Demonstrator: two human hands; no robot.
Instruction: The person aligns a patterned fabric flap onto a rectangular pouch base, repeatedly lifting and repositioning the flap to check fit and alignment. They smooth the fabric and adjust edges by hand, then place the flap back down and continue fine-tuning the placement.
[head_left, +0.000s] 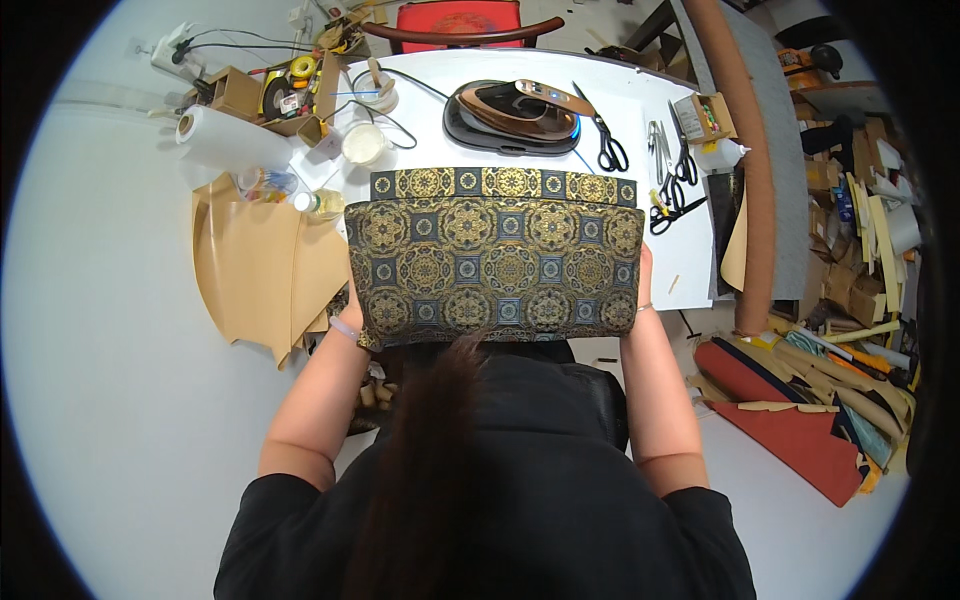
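Note:
Between my two hands is a wide rectangular brocade-covered piece (500, 268), black with gold medallions and blue-grey squares. A narrower strip (510, 184) in the same pattern shows along its far edge. Whether it is a box, a bag or a folded panel cannot be made out. My left hand (350, 308) grips its left end, and my right hand (645, 272) grips the right end. Most of the fingers are hidden by the fabric. The piece is held up in front of my body, over the near edge of the white table (685, 285).
Beyond the piece stands a brown and black iron (515, 117) with a cord. Scissors (607, 145) lie beside it, and more scissors (680, 180) farther right. A tub of white paste (364, 145), a small bottle (318, 204) and tan sheets (255, 260) are at the left.

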